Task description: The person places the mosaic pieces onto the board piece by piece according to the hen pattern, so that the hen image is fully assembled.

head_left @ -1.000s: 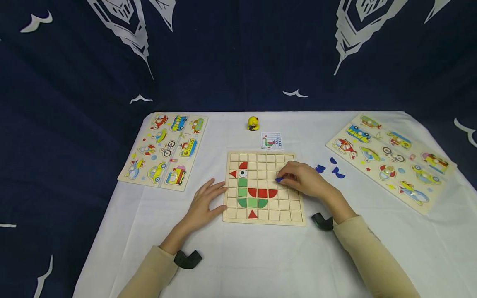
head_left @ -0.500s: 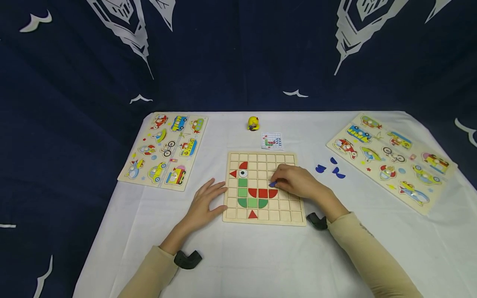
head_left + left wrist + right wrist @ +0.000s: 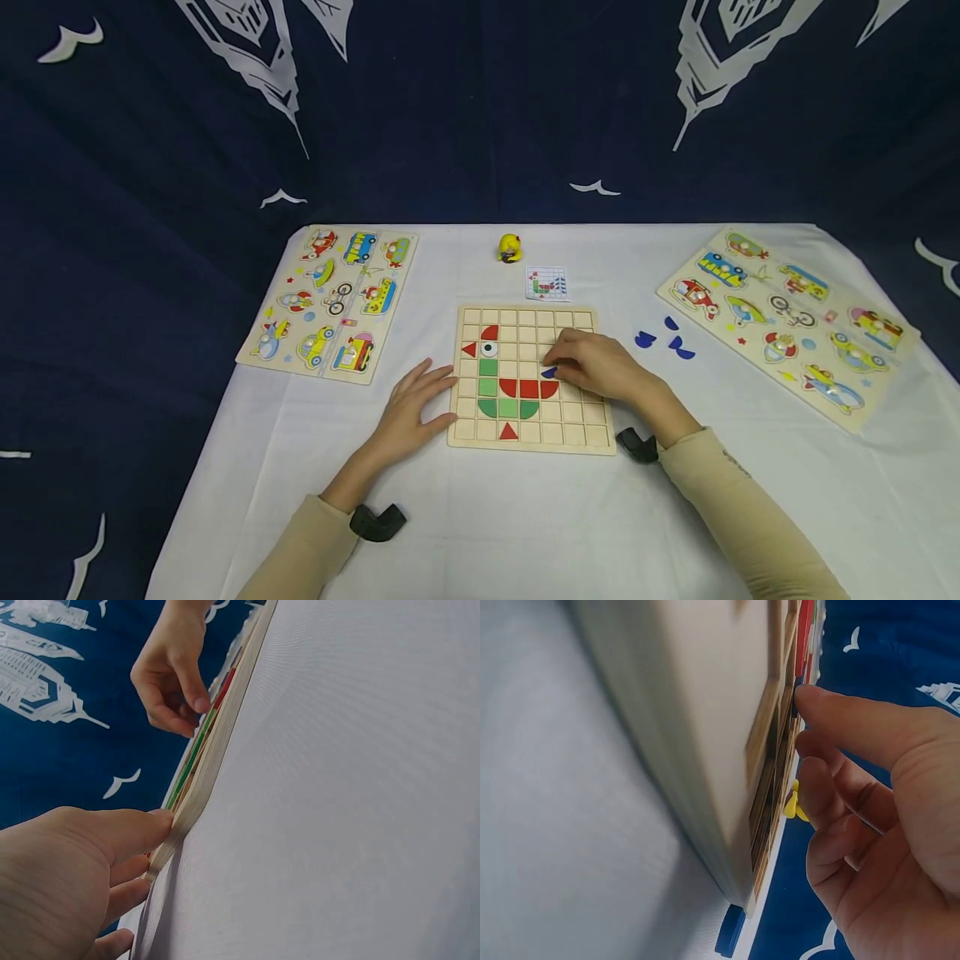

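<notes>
A wooden grid board [image 3: 577, 425] lies in the middle of the white table and holds red, green and white pieces [image 3: 508, 388] in a bird-like shape. My right hand [image 3: 561, 367] is over the board's middle rows and pinches a small blue piece [image 3: 550, 372] just above the red row. In the right wrist view its thumb [image 3: 840, 720] presses at the board's face [image 3: 705, 735]. My left hand [image 3: 441, 390] lies flat on the table, fingers straight against the board's left edge [image 3: 217, 742].
Several loose blue pieces [image 3: 645, 339] lie right of the board. A pattern card [image 3: 547, 283] and a yellow toy [image 3: 509, 248] sit behind it. Vehicle peg puzzles lie at the far left [image 3: 330, 300] and far right [image 3: 787, 317]. Dark patterned cloth surrounds the table.
My right hand has carried the blue piece left and slightly down across the board, then settled just above the red row. The left hand has stayed put.
</notes>
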Action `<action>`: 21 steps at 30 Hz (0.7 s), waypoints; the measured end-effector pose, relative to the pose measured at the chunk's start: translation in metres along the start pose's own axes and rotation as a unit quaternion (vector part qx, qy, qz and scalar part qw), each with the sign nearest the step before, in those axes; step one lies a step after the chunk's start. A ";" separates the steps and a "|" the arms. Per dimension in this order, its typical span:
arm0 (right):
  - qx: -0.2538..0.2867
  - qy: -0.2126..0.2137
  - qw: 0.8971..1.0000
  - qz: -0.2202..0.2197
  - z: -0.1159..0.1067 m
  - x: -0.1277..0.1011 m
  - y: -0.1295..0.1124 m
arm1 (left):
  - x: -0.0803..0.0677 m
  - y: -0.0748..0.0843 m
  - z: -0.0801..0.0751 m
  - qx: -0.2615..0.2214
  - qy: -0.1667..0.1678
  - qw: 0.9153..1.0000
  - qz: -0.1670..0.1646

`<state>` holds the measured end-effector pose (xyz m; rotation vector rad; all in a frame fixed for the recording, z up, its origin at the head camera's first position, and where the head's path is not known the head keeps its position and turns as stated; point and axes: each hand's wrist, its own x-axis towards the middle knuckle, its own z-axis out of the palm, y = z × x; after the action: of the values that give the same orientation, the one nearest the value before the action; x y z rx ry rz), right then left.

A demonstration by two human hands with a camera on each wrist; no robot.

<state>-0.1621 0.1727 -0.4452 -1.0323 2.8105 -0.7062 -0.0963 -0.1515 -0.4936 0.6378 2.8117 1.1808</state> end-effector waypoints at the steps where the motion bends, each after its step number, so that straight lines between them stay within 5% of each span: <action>1: -0.003 0.003 1.000 0.001 0.000 0.000 0.000 | 0.000 0.000 0.000 0.000 0.000 1.000 0.001; 11: -0.012 0.036 0.999 0.037 -0.004 -0.005 0.003 | 0.000 -0.001 0.000 0.000 0.000 1.000 0.001; 21: -0.017 0.128 0.987 0.100 -0.025 -0.036 0.030 | 0.000 0.001 0.000 -0.002 -0.001 1.000 -0.002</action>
<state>-0.1579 0.2250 -0.4400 -0.6934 3.0941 -0.8223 -0.0963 -0.1514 -0.4929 0.6340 2.8064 1.1844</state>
